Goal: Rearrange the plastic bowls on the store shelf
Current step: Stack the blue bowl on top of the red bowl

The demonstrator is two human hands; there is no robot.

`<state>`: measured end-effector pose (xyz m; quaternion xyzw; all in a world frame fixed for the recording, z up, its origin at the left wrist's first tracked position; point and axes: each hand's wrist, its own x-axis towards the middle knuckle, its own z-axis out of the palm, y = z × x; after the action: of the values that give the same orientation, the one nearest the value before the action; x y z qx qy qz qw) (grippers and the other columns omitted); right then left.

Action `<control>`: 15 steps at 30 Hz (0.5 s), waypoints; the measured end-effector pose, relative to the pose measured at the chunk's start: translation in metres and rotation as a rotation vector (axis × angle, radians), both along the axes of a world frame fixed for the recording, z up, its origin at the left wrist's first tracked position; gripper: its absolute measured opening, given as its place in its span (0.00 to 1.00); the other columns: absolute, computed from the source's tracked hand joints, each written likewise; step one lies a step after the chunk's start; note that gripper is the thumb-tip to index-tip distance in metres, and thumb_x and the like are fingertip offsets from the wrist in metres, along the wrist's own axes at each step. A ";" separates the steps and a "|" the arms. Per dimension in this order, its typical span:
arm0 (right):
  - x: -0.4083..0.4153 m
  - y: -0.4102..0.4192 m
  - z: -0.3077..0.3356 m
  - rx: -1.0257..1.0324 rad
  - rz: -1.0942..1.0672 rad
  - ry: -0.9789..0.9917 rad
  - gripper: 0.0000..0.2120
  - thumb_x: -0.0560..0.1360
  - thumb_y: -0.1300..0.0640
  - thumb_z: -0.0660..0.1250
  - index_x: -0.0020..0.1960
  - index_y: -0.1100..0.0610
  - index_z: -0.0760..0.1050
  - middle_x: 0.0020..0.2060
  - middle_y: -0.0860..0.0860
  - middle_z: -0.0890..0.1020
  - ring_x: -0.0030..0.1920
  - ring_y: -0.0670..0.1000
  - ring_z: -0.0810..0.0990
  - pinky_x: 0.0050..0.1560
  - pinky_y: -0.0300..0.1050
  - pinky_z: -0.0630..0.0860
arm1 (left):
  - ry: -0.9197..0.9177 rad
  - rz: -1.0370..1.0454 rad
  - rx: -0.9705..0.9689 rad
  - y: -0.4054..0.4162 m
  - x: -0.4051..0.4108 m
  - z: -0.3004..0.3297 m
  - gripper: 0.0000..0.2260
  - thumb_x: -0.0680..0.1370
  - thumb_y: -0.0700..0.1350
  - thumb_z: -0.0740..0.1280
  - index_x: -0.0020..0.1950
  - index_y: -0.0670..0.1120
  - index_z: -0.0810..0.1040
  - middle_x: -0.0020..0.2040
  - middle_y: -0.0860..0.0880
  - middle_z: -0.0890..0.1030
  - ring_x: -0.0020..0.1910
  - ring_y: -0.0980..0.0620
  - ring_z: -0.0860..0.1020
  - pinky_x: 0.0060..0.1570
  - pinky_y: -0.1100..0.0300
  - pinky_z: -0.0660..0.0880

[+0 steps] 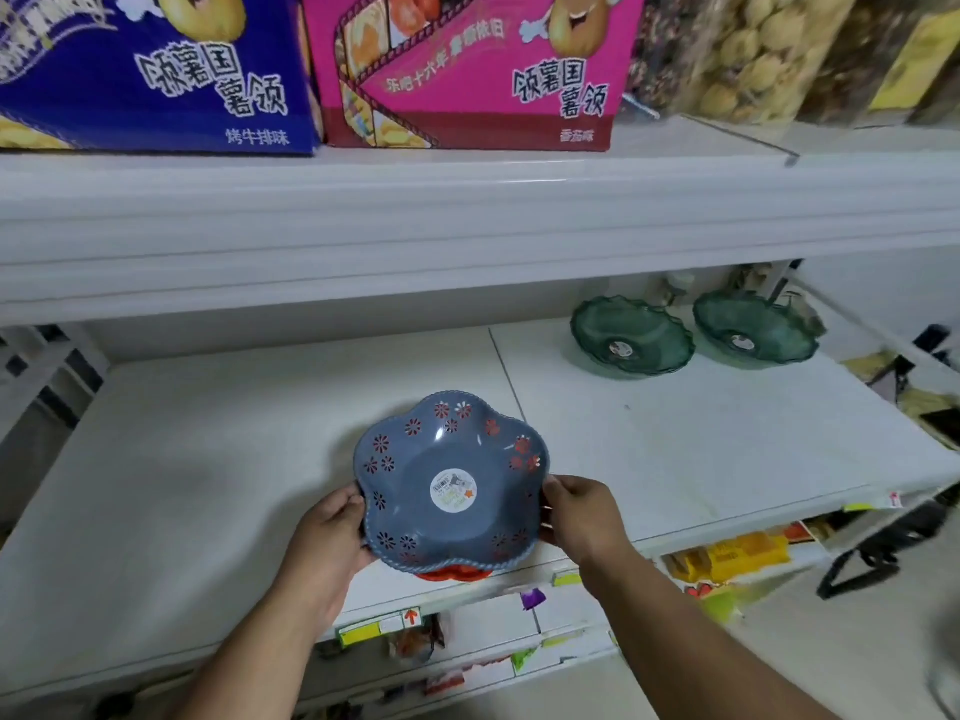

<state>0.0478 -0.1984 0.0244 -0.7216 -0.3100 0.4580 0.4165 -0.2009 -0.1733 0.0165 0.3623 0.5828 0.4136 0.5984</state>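
Note:
A blue flower-shaped plastic bowl (pixel 447 485) with cut-out flower holes and a round sticker in its base is held over the front edge of the white shelf (pixel 208 459). A red bowl (pixel 454 575) is nested under it, showing only as a sliver at the bottom rim. My left hand (pixel 332 537) grips the stack's left rim, and my right hand (pixel 582 517) grips its right rim. Two green translucent wavy-rimmed bowls, one (pixel 631 337) left of the other (pixel 753 330), sit side by side at the back right of the same shelf.
The upper shelf carries a blue snack carton (pixel 156 70), a pink one (pixel 467 70) and bags of snacks (pixel 753 54). Lower shelves with price tags and yellow packets (pixel 727 558) lie below. A black stand (pixel 883 548) leans at the right.

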 end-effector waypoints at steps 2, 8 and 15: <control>0.021 -0.005 0.004 0.017 -0.026 -0.002 0.17 0.81 0.60 0.59 0.50 0.75 0.76 0.50 0.73 0.81 0.53 0.73 0.80 0.53 0.67 0.80 | -0.005 -0.030 0.014 -0.001 0.022 0.006 0.14 0.85 0.43 0.56 0.60 0.47 0.80 0.52 0.46 0.87 0.50 0.47 0.85 0.46 0.53 0.81; 0.103 -0.028 0.008 0.057 -0.073 0.010 0.18 0.81 0.58 0.60 0.50 0.75 0.74 0.48 0.73 0.79 0.44 0.73 0.79 0.43 0.56 0.86 | -0.006 -0.090 0.045 -0.012 0.102 0.022 0.13 0.84 0.41 0.56 0.58 0.46 0.81 0.51 0.46 0.87 0.49 0.48 0.85 0.50 0.51 0.81; 0.214 -0.057 0.008 0.044 -0.098 0.067 0.17 0.77 0.54 0.61 0.44 0.70 0.77 0.38 0.68 0.81 0.36 0.57 0.78 0.41 0.59 0.82 | -0.027 -0.098 0.022 -0.044 0.208 0.029 0.13 0.84 0.40 0.57 0.58 0.46 0.81 0.52 0.46 0.87 0.51 0.47 0.85 0.54 0.49 0.80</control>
<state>0.2621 -0.2550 0.0326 -0.7108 -0.2702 0.4539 0.4646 0.0071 -0.2170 0.0456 0.3915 0.5517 0.3949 0.6216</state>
